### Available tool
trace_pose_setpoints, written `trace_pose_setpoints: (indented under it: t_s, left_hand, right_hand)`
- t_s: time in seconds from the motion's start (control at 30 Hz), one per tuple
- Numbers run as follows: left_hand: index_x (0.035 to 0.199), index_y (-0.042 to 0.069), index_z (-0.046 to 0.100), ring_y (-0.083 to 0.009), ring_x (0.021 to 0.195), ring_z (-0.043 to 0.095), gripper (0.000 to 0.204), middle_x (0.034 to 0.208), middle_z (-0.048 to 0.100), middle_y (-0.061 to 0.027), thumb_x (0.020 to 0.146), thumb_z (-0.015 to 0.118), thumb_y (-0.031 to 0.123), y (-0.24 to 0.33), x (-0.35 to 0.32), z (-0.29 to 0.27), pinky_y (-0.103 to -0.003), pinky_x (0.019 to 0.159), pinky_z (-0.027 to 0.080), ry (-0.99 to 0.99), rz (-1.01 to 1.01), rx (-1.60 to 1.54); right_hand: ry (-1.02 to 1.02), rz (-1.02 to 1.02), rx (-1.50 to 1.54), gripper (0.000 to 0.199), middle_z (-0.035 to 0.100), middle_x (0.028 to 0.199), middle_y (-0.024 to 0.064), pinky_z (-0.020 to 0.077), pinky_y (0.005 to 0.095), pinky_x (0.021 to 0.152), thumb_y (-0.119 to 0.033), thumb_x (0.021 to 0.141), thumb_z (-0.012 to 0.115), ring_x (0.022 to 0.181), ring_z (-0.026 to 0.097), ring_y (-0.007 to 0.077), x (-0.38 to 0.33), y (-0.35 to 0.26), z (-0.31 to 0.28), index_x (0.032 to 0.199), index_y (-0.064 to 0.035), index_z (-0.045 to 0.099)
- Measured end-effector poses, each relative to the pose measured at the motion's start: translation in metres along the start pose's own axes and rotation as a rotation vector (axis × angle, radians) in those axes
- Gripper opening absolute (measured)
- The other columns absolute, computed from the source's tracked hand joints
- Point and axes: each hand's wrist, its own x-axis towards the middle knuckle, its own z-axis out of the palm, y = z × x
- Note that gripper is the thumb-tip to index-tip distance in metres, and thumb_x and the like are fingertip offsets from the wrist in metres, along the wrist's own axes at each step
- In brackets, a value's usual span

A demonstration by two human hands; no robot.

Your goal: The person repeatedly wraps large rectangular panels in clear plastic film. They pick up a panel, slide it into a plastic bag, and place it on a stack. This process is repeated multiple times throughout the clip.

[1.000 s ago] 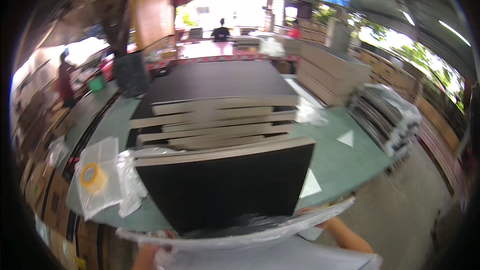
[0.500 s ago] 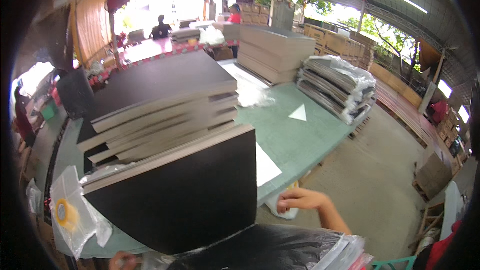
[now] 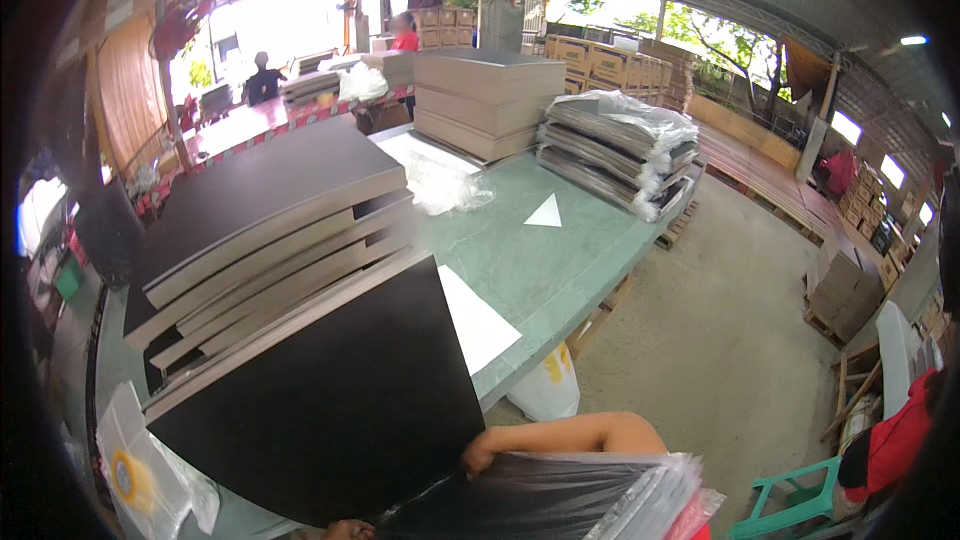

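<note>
A bundle of black-faced boards (image 3: pixel 320 390) with pale edges leans on the table's near side, against a tall pile of like boards (image 3: pixel 270 210). Its lower end meets a clear plastic bag (image 3: pixel 600 500), through which dark material shows. At the bundle's lower right corner, my right hand (image 3: pixel 480 452) is closed on the bag's edge, its forearm lying across the plastic. My left hand (image 3: pixel 350 530) shows only in part at the lower edge of the head view; its curled fingers are at the bag's mouth by the bundle's bottom.
The green table (image 3: pixel 560 260) bears a white paper triangle (image 3: pixel 545 212), a white sheet (image 3: pixel 475 325), plastic-wrapped boards (image 3: pixel 620 155) and another pile (image 3: pixel 490 100). A tape roll (image 3: pixel 130 478) lies at left. A green stool (image 3: pixel 790 500) and a person's red sleeve (image 3: pixel 900 435) are at right.
My right hand has come left and down from beside the table onto the bag's edge at the boards' corner. My left hand has moved right along the lower edge. The view has shifted right.
</note>
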Motion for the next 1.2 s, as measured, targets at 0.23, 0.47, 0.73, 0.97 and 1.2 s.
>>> trace_pose_setpoints:
  t_s: [0.23, 0.47, 0.73, 0.97, 1.2]
  left_hand:
    - [0.083, 0.000, 0.051, -0.0135, 0.067, 0.045, 0.040, 0.070, 0.047, -0.0048, 0.075, 0.052, 0.039, 0.255, -0.061, -0.031, -0.027, 0.066, 0.038, 0.781, 0.631, -0.095]
    - [0.105, -0.005, 0.042, -0.0186, 0.086, 0.048, 0.056, 0.097, 0.049, -0.0120, 0.071, 0.060, 0.037, 0.218, -0.055, -0.041, -0.032, 0.074, 0.039, 0.765, 0.262, -0.296]
    - [0.092, -0.001, 0.052, -0.0180, 0.073, 0.055, 0.032, 0.082, 0.056, -0.0096, 0.064, 0.060, 0.012, 0.218, -0.098, -0.072, -0.030, 0.066, 0.045, 1.260, 0.437, -0.843]
    - [0.077, 0.004, 0.045, -0.0130, 0.064, 0.051, 0.027, 0.068, 0.052, -0.0038, 0.059, 0.066, 0.004, 0.227, -0.073, -0.074, -0.028, 0.060, 0.042, 0.851, 0.332, -0.082]
    - [0.088, 0.003, 0.044, -0.0111, 0.069, 0.053, 0.035, 0.075, 0.055, -0.0066, 0.062, 0.067, 0.003, 0.215, -0.085, -0.066, -0.023, 0.063, 0.042, 0.965, 0.365, -0.162]
  right_hand:
    - [0.436, -0.875, 0.497, 0.033, 0.056, 0.091, 0.0119, 0.0418, 0.0294, 0.076, -0.025, 0.079, 0.053, 0.087, 0.052, 0.0174, -0.045, -0.182, -0.096, 0.096, 0.0033, 0.052]
    - [0.769, -0.836, 0.847, 0.038, 0.051, 0.089, 0.0048, 0.0403, 0.0251, 0.069, -0.011, 0.070, 0.056, 0.080, 0.046, 0.0109, -0.116, -0.202, -0.113, 0.105, -0.0013, 0.045]
    - [0.381, -0.723, 0.613, 0.038, 0.053, 0.090, 0.0050, 0.0424, 0.0244, 0.069, -0.007, 0.066, 0.063, 0.079, 0.050, 0.0103, -0.152, -0.157, -0.106, 0.101, -0.0013, 0.048]
    - [0.773, -0.623, 0.580, 0.028, 0.056, 0.079, 0.0050, 0.0433, 0.0221, 0.065, -0.009, 0.071, 0.060, 0.072, 0.052, 0.0094, -0.159, -0.171, -0.096, 0.095, 0.0024, 0.053]
    - [0.669, -0.635, 0.892, 0.022, 0.057, 0.088, 0.0070, 0.0406, 0.0216, 0.067, -0.014, 0.075, 0.061, 0.077, 0.052, 0.0098, -0.164, -0.174, -0.103, 0.089, 0.0030, 0.057]
